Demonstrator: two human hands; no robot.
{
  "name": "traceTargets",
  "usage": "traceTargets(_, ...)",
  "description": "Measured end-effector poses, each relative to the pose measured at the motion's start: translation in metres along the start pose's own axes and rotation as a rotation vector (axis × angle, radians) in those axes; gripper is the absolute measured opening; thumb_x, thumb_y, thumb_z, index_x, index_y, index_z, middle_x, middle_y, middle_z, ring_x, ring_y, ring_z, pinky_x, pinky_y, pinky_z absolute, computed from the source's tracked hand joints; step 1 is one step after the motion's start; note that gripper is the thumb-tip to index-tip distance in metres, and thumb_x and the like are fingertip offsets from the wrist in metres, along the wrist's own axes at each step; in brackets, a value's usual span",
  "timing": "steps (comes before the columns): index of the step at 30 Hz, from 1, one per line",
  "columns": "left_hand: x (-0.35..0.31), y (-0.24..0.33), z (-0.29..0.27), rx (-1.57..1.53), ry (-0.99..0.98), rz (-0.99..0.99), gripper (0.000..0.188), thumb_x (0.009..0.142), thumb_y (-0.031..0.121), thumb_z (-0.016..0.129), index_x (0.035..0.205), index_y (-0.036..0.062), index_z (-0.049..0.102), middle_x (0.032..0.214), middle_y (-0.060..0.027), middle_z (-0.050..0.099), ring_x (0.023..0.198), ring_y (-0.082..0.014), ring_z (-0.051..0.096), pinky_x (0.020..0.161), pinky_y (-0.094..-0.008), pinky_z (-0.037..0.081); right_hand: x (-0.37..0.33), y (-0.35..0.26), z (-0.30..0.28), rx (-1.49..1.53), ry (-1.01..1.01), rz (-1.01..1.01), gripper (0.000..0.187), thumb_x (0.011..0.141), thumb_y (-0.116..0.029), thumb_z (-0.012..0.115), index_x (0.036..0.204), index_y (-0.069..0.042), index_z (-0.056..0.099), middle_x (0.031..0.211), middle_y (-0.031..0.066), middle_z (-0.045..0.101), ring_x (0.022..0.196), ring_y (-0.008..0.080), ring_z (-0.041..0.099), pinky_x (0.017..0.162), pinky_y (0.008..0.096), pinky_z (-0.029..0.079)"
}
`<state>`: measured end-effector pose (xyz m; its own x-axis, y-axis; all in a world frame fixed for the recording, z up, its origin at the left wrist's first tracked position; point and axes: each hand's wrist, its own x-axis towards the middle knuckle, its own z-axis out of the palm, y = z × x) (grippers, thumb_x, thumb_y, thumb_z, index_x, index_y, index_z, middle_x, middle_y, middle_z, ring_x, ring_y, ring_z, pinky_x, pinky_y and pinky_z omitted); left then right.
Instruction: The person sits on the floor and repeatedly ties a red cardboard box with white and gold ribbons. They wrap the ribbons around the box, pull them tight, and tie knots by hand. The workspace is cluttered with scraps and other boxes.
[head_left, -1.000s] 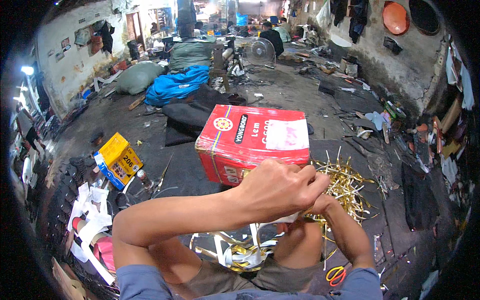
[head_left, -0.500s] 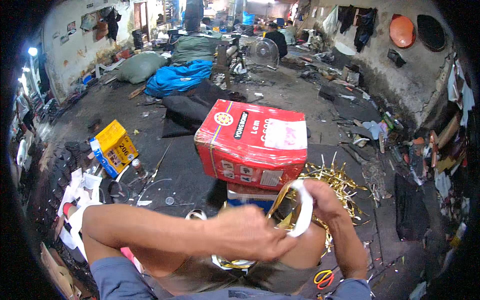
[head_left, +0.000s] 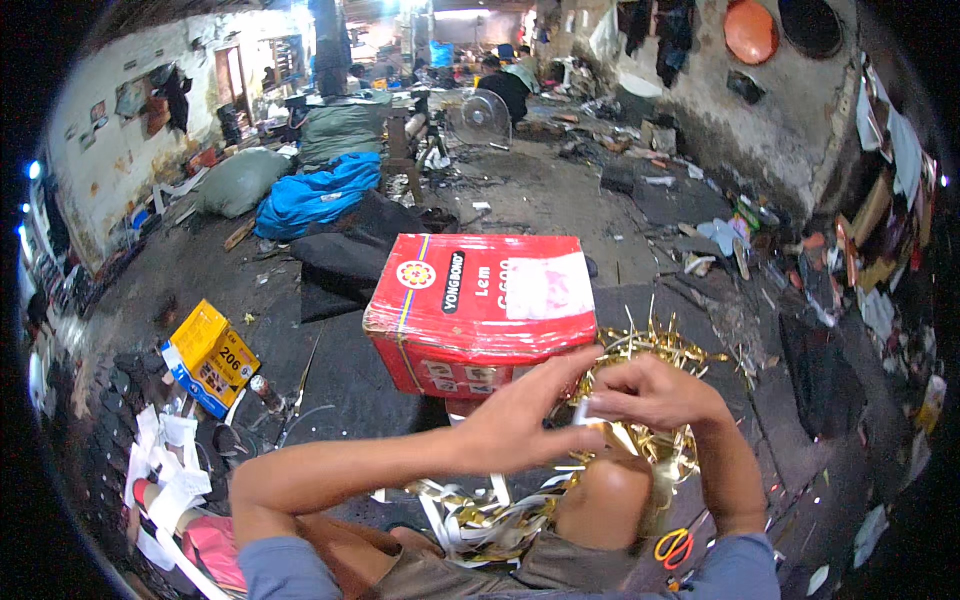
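Two bare hands meet over the right knee (head_left: 605, 505) in the head view. Half a second ago a white strip (head_left: 581, 412) bowed out of the right hand (head_left: 660, 390) in a wide loop; now I see only a short pale piece at those bent fingers, which seem to pinch it. The left hand (head_left: 515, 420) has risen from lower down and is spread wide, a little blurred, thumb well apart from its fingers, beside the strip. The whole view has shifted too.

Around them, a red box (head_left: 480, 315) stands just ahead, the left hand covering part of its front. A tangle of gold strips (head_left: 690, 440) lies beyond and under the right hand; another heap of strips (head_left: 490, 525) sits between the legs. Scissors (head_left: 673, 546) with yellow and orange handles lie to the right, a yellow box (head_left: 212, 358) off to the left. Farther back are a blue sheet (head_left: 320, 195) and a fan (head_left: 480, 118).

The red box bears a flower emblem (head_left: 416, 274), pale lettering on a black label (head_left: 453, 282) and a white patch (head_left: 547, 287); dark numerals mark the yellow one.
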<state>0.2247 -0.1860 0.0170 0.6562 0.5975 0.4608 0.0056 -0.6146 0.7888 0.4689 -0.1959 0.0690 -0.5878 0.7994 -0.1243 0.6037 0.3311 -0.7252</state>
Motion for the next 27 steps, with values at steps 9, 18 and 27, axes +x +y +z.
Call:
traceTargets(9, 0.031, -0.038, -0.141, 0.252, 0.018, -0.510, 0.025, 0.089, 0.027, 0.081, 0.082, 0.0029, 0.077, 0.071, 0.0006, 0.067, 0.067, -0.0071, 0.057, 0.061, -0.0307, 0.045, 0.069, 0.043, -0.066, 0.297, -0.066, 0.051, 0.024, 0.097, -0.029, 0.076, 0.093, -0.006, 0.072, 0.070, -0.0093, 0.058, 0.060, 0.0014, 0.049, 0.052, 0.0215, 0.036)
traceTargets(18, -0.040, -0.149, -0.219, 1.164, 0.662, -0.564, 0.069, 0.083, 0.067, 0.074, 0.090, -0.0012, 0.077, 0.079, -0.0082, 0.073, 0.075, -0.0190, 0.068, 0.069, -0.0355, 0.051, 0.146, 0.114, -0.072, -0.199, 0.396, -0.011, 0.040, 0.088, -0.043, 0.077, 0.094, -0.004, 0.076, 0.085, 0.0132, 0.074, 0.077, 0.0223, 0.069, 0.071, 0.0400, 0.052)
traceTargets(27, -0.044, -0.142, -0.166, 0.399, 0.513, -0.854, 0.075, 0.083, 0.069, 0.073, 0.093, -0.0053, 0.080, 0.082, -0.0144, 0.076, 0.073, -0.0165, 0.072, 0.069, -0.0322, 0.054, 0.163, 0.169, -0.074, 0.389, 0.464, -0.132, 0.019, 0.097, -0.025, 0.070, 0.092, -0.006, 0.070, 0.080, -0.0014, 0.066, 0.074, 0.0090, 0.060, 0.066, 0.0306, 0.049)
